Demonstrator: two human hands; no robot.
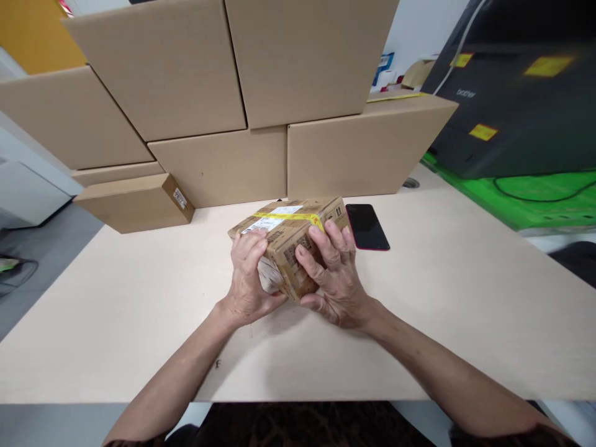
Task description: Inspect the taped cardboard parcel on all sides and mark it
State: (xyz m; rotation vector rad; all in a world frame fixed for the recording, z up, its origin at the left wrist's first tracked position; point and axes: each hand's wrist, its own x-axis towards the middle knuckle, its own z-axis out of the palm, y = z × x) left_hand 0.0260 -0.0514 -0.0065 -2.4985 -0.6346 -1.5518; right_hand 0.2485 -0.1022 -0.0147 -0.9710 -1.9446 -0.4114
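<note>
A small cardboard box is tilted toward me in both hands, its near edge off the table. A white label and a strip of yellow tape cross its top. My left hand grips the near left corner, fingers on top and thumb under the lower edge. Spread over the right end, around a printed code, are the fingers of my right hand, with its thumb at the bottom edge. Just right of the box lies a dark smartphone.
Large stacked cartons stand along the back of the table. A flat box sits at the left edge. Beyond the right edge, a black Brother machine rests on a green surface.
</note>
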